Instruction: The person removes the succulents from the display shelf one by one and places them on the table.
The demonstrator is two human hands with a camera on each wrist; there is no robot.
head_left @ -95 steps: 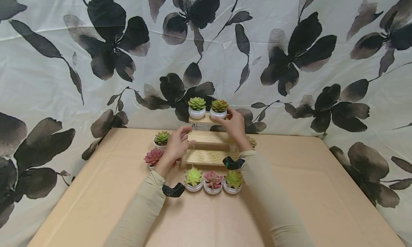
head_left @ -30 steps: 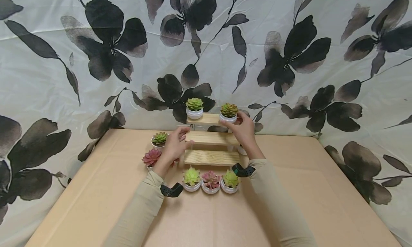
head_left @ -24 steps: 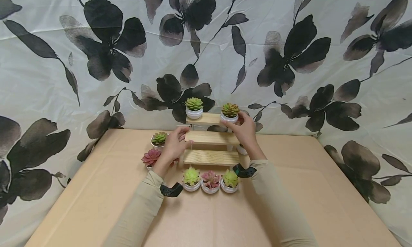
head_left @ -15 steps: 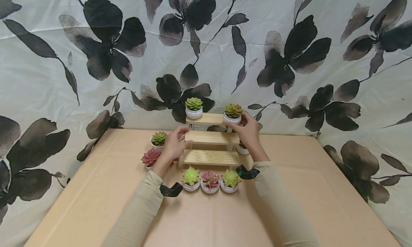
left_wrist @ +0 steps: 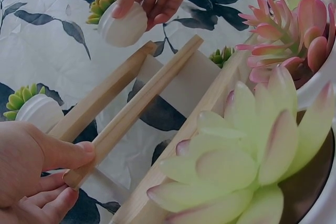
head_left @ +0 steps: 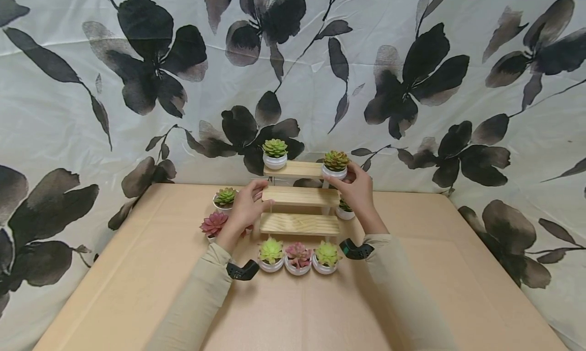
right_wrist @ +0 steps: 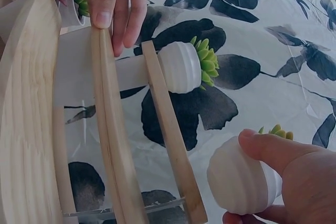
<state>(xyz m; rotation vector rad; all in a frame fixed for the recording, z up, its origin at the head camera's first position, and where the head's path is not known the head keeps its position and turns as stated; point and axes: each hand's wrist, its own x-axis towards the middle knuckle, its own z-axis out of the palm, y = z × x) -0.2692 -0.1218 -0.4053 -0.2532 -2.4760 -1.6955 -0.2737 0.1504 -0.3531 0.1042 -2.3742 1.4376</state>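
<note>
A three-tier wooden plant stand point(head_left: 298, 196) with clear supports stands at the back of the table. My left hand point(head_left: 247, 208) holds the left end of its middle shelf, thumb on top and fingers below in the left wrist view. My right hand point(head_left: 359, 192) grips a white-potted succulent point(head_left: 336, 161), green with reddish tips, at the right end of the top shelf point(head_left: 297, 169). In the right wrist view a gap shows between this pot point(right_wrist: 239, 177) and the shelf end. A green potted succulent point(head_left: 275, 154) sits at the top shelf's left end.
Three potted succulents stand before the stand: lime point(head_left: 271, 254), pink point(head_left: 298, 258), and lime point(head_left: 326, 257). Left of it are a green one point(head_left: 225, 197) and a pink one point(head_left: 213, 224), partly behind my left arm. Another pot point(head_left: 345, 212) stands at right. Floral cloth point(head_left: 343, 112) hangs behind.
My right hand has moved the reddish-green succulent rightward along the top shelf, away from the green one, to the shelf's right end. My left hand keeps its hold on the stand.
</note>
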